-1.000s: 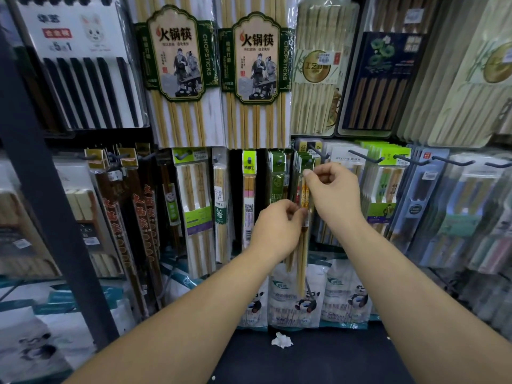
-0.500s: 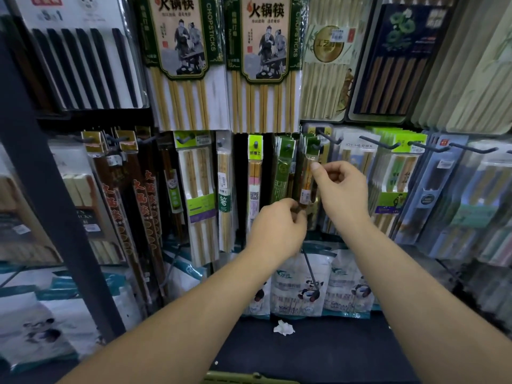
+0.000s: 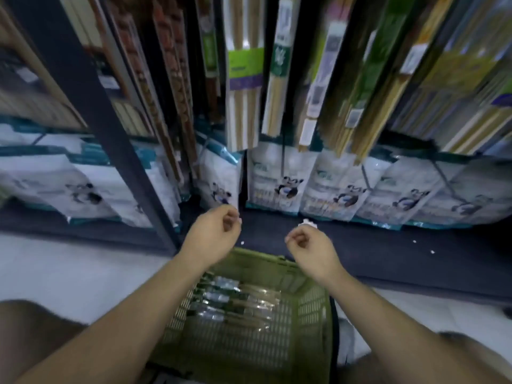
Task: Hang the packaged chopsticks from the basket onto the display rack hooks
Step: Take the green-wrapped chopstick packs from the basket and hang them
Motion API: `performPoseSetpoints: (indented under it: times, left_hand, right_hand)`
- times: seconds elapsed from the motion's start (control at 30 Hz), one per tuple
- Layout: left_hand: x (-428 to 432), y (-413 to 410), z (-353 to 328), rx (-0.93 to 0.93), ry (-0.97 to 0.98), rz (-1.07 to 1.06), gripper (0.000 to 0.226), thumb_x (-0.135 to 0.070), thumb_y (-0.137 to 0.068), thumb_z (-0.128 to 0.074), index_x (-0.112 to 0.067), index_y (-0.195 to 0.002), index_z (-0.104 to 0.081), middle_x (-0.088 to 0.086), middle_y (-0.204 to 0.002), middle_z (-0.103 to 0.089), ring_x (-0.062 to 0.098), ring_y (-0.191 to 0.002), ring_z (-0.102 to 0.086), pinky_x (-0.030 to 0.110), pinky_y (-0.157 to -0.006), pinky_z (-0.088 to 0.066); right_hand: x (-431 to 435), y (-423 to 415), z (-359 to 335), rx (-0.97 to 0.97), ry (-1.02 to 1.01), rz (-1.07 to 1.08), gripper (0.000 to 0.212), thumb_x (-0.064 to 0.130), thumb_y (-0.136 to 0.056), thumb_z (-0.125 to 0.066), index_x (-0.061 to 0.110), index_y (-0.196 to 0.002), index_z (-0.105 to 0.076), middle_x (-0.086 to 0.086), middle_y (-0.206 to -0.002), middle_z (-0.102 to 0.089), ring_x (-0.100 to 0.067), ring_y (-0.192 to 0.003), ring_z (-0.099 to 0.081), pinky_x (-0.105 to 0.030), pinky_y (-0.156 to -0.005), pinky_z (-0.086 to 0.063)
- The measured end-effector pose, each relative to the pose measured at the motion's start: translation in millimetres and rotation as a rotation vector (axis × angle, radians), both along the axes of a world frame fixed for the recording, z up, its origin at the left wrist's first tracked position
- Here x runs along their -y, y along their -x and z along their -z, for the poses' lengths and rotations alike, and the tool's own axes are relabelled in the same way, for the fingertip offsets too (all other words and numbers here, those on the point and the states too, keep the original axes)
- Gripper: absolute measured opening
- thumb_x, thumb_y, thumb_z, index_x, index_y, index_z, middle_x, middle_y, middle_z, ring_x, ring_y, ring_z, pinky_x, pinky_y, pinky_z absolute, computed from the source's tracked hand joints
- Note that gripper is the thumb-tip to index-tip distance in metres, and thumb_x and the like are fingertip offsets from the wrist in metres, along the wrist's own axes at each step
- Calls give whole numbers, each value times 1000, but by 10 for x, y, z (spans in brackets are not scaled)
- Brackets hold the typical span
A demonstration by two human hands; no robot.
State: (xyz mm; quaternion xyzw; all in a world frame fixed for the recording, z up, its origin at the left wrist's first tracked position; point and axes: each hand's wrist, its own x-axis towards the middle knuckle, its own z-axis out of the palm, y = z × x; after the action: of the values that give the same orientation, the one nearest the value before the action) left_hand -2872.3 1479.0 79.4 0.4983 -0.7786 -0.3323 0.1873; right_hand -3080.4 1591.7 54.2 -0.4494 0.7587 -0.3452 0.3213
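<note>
Clear-wrapped packaged chopsticks [image 3: 232, 303] lie side by side in the green slatted basket [image 3: 313, 309], towards its 10 o'clock side, with bare mesh at 4 o'clock. Over the far rim at 12 o'clock hang the left hand [image 3: 213, 236] and right hand [image 3: 310, 248], apart, fingers loosely curled, holding nothing. Beyond them hang the display rack's packs [image 3: 243, 79], lower ends blurred.

— What are your hands doing right now?

— I'm holding my left hand [image 3: 214, 234] out ahead, fingers curling loosely inward, gripping nothing.

— And the other?

— My right hand [image 3: 310, 249] is hovering beside it, apart, curling the same loose way, empty. My left forearm [image 3: 124, 314] and right forearm [image 3: 401, 314] are reaching forward, bare.
</note>
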Motion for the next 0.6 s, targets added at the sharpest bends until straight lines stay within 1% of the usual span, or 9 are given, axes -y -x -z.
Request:
performPoseSetpoints:
  times: [0.03, 0.13, 0.2, 0.27, 0.33, 0.43, 0.5, 0.53, 0.6]
  left_hand:
    - [-1, -174, 198, 33, -32, -52, 13, -25, -99, -63, -18, -108, -67, -9, -86, -66, 13, -82, -65, 36, -83, -56]
    - [-32, -660, 756, 96, -125, -225, 13, -24, -96, -65, -17, -108, -66, 0, -89, -67, 24, -87, -67, 39, -84, -56]
    - [-80, -936, 1076, 145, -132, -364, 17, -29, -94, -63, -21, -109, -65, 6, -100, -67, 29, -93, -65, 39, -83, -54]
    - [-132, -1149, 1337, 196, -145, -480, 29, -37, -94, -59, -22, -119, -61, 8, -118, -61, 31, -108, -61, 44, -90, -52]
    - [-150, -1278, 1515, 251, -196, -525, 43, -46, -94, -56, -22, -129, -55, 8, -127, -58, 32, -115, -57, 48, -95, -52]
    - [-142, -1351, 1698, 292, -270, -432, 46, -58, -93, -48, -27, -127, -49, 6, -111, -67, 36, -100, -64, 52, -87, -55]
    - [-146, -1377, 1774, 293, -274, -397, 46, -61, -90, -45, -30, -125, -45, 1, -99, -68, 35, -90, -65, 52, -82, -56]
    - [-148, -1396, 1811, 285, -270, -398, 46, -61, -89, -45, -30, -123, -46, 0, -96, -68, 34, -88, -65, 52, -80, -56]
    - [-142, -1414, 1863, 273, -272, -413, 43, -60, -89, -46, -29, -119, -48, -2, -93, -67, 34, -89, -66, 51, -81, -56]
  right_hand:
    - [-9, -95, 208, 2, -51, -30, 9, 13, -94, -69, 11, -87, -66, -6, -81, -67, -12, -72, -59, -22, -71, -46]
    - [-10, -395, 828, 6, -185, -96, 8, 10, -91, -72, 14, -85, -68, 2, -76, -66, -11, -71, -59, -18, -69, -42]
    - [29, -571, 1255, 33, -293, -150, 3, 15, -92, -72, 12, -93, -73, 2, -82, -68, -10, -74, -61, -20, -69, -41]
    - [70, -698, 1669, 29, -390, -191, 14, 18, -93, -72, 8, -101, -76, -4, -92, -73, -16, -84, -65, -23, -68, -39]
    - [106, -784, 2018, 7, -464, -228, 16, 18, -94, -72, 6, -104, -75, -10, -99, -75, -23, -91, -67, -24, -65, -38]
    - [173, -871, 2485, 4, -539, -254, 18, 12, -95, -70, 1, -108, -73, -17, -103, -74, -33, -98, -68, -28, -71, -43]
    - [203, -940, 2747, 6, -556, -262, 24, 9, -92, -72, 2, -115, -71, -16, -108, -73, -31, -100, -68, -25, -76, -43]
    - [210, -982, 2861, -12, -554, -285, 28, 12, -91, -75, 6, -118, -70, -12, -110, -73, -27, -100, -67, -26, -78, -44]
    - [195, -1071, 3029, -105, -563, -383, 38, 25, -89, -77, 16, -125, -66, -5, -119, -70, -23, -101, -65, -34, -85, -53]
